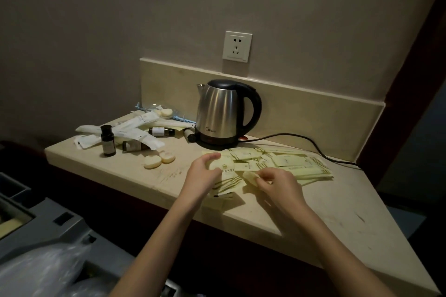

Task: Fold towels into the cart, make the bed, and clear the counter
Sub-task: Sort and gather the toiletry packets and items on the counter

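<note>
pale stone counter [325,214], near edge bare; left hand [201,173] and right hand [280,187], fingers curled, gripping pale yellow paper sachets [284,164] right of steel kettle [223,113].

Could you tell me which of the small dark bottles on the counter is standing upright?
The leftmost bottle, nearest the counter's front edge, stands upright with its cap up; the other dark bottles lie on their sides.

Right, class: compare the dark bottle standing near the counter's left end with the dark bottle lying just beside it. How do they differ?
Pose: the standing bottle is upright on its base; the lying bottle is tipped on its side.
Contact: the standing bottle stands at the edge of the white packets; the lying bottle is tucked against them.
Shared: both are small dark bottles with pale labels, on the counter left of the kettle, and neither hand touches them.
</note>
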